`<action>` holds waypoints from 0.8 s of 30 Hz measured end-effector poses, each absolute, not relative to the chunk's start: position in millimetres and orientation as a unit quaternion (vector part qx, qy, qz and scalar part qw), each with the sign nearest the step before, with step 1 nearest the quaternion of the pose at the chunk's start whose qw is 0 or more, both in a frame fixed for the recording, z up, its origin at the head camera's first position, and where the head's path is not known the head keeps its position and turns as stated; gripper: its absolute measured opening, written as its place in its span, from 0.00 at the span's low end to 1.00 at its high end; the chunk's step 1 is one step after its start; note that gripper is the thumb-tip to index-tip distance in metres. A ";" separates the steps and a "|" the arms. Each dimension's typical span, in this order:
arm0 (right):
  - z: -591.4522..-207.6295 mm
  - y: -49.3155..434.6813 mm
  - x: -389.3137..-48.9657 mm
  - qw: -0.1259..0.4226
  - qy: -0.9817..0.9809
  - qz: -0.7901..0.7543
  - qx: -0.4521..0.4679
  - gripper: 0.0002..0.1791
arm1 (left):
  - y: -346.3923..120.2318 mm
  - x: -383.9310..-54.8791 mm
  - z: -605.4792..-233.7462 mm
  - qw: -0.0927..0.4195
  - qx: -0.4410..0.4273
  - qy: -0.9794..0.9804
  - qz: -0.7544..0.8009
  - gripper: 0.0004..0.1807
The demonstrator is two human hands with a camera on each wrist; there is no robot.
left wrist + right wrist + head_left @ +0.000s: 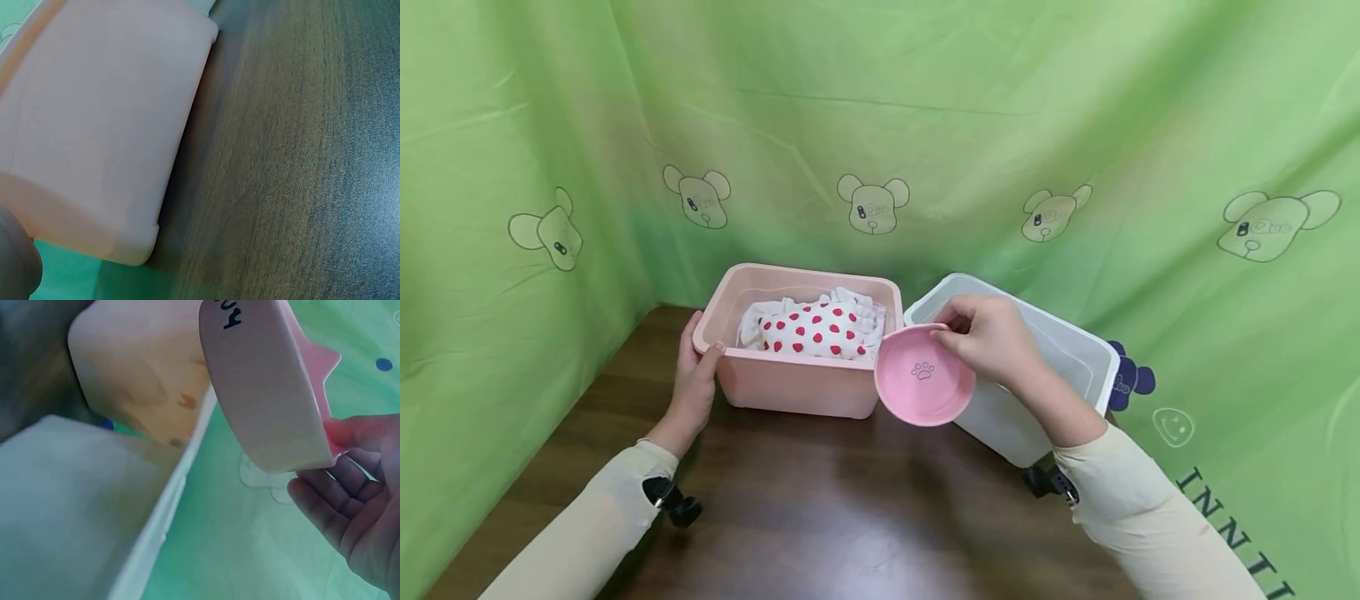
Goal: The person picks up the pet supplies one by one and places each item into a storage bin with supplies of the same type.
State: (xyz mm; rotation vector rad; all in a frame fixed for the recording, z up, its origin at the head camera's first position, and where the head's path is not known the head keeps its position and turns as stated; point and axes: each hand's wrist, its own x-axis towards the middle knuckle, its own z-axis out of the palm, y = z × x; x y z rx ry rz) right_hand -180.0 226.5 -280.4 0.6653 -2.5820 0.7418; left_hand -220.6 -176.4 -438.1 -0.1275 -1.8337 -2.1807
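Note:
My right hand [992, 342] pinches the rim of a round pink pet bowl [922, 375] with a paw print inside. The bowl hangs tilted, its inside toward the head camera, before the gap between two bins. In the right wrist view, dark lettering shows on the outer wall of the bowl [269, 394], with the thumb inside its rim. My left hand [695, 379] grips the left front corner of a pink plastic bin [797, 387], thumb at the rim. A white ruffled cushion-like cloth piece [812, 327] with red strawberry-like prints lies in that bin.
Right of the pink bin, a white bin [1000, 425] stands at an angle, partly hidden by my right hand and forearm. Both stand on a dark wooden table [820, 500]. A green curtain [865, 108] with bear drawings hangs close behind and at the sides.

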 end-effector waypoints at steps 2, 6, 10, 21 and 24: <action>-276.0 233.2 -180.4 0.198 -0.919 0.255 0.226 0.03 | -176.3 -219.4 -438.4 0.140 -0.044 -0.642 -0.752 0.36; -262.5 242.8 -185.3 0.212 -0.925 0.238 0.207 0.03 | -176.1 -219.0 -437.3 0.137 -0.045 -0.646 -0.749 0.37; -253.0 247.9 -198.4 0.216 -0.927 0.222 0.209 0.02 | -176.8 -218.8 -437.0 0.147 -0.043 -0.639 -0.753 0.37; -242.6 273.3 -229.5 0.192 -0.947 0.180 0.185 0.02 | -172.9 -221.0 -438.4 0.140 -0.053 -0.644 -0.750 0.37; -239.2 273.8 -241.8 0.178 -0.951 0.170 0.186 0.02 | -175.5 -220.4 -438.1 0.145 -0.044 -0.642 -0.752 0.37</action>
